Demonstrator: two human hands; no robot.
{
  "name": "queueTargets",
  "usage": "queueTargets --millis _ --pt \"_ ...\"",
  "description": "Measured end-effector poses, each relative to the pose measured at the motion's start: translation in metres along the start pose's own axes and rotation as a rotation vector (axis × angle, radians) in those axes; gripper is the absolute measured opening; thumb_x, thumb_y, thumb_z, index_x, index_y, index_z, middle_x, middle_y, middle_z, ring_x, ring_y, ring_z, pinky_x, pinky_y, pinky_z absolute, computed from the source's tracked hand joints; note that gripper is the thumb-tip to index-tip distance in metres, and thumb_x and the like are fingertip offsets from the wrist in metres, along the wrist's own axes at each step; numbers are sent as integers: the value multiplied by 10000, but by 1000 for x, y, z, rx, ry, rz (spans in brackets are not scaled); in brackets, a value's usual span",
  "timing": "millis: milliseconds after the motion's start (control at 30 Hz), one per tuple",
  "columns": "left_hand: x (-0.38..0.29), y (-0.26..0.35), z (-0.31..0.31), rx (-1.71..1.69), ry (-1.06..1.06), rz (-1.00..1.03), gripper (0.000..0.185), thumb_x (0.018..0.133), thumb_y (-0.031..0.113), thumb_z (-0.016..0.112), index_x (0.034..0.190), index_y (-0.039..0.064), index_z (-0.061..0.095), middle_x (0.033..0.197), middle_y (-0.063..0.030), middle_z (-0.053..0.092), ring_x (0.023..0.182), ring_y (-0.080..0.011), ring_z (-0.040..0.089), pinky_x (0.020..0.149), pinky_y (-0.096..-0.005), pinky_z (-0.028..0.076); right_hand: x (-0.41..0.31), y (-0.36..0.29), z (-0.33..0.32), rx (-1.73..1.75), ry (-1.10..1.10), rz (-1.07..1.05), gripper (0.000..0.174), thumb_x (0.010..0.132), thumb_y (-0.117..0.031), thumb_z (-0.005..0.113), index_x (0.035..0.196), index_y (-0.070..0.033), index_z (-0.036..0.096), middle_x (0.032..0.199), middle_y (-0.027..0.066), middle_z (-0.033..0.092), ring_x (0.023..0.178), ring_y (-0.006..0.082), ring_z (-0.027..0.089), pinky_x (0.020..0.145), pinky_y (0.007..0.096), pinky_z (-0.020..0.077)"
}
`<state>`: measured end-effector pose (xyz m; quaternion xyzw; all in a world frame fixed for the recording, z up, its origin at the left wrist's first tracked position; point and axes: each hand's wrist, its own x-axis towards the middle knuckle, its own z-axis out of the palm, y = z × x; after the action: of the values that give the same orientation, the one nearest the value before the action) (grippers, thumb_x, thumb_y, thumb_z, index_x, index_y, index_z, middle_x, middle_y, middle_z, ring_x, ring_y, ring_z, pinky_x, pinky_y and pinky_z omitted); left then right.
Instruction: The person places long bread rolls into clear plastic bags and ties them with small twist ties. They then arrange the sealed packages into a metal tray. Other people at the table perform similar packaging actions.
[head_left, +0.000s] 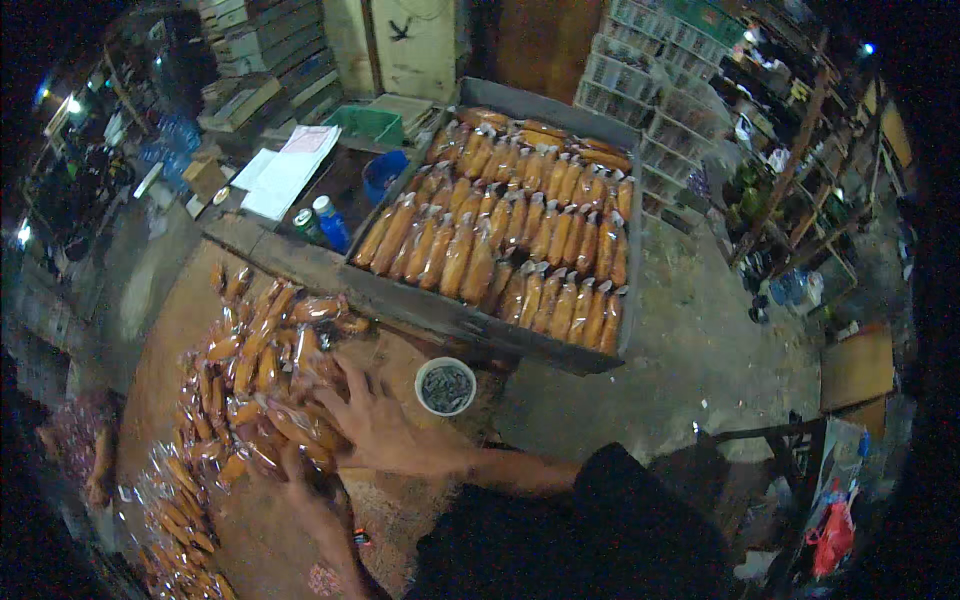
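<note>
A heap of plastic-wrapped bread rolls (259, 360) lies on the brown tabletop (262, 540) before me. My right hand (371, 420) reaches in from the right with its fingers spread, touching the wrapped rolls at the heap's near right edge. Just below it, my left hand (296, 476) touches the same edge, its fingers blurred and partly hidden among the wrappers. Some wrapped rolls (300, 427) lie between the two hands. Beyond the heap, a large tray (480, 326) holds wrapped rolls (457, 255) standing in rows. Another group of wrapped rolls (180, 510) lies nearer, at the lower left.
A white tub (445, 386) of small dark pieces stands right of my hands. Papers (289, 172), a blue can (332, 225) and a blue cup (385, 176) sit beside the tray. Stacked crates (622, 75) rise behind. Another person's arm (97, 465) shows at the left.
</note>
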<state>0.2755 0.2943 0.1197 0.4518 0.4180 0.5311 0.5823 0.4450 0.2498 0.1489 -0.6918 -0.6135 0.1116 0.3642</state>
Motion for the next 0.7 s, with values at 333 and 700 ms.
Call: queueTargets --millis 333,700 --pt "14 92 260 812 -775 981 518 706 -70 737 1191 49 602 1590 -359 171 1464 -579 212 1193 -589 270 -26 47 -222 -329 538 298 1088 638 -314 941 1519 -70 351 1553 357 183 1411 593 272 1178 614 299" --pt "44 6 348 1366 -1699 687 1034 783 370 769 1611 102 211 1638 -363 62 1509 -573 87 1188 -680 176 -104 131 -241 -293 208 618 1001 909 -575 674 1572 33 235 1564 455 111 1413 611 299 1126 558 400"
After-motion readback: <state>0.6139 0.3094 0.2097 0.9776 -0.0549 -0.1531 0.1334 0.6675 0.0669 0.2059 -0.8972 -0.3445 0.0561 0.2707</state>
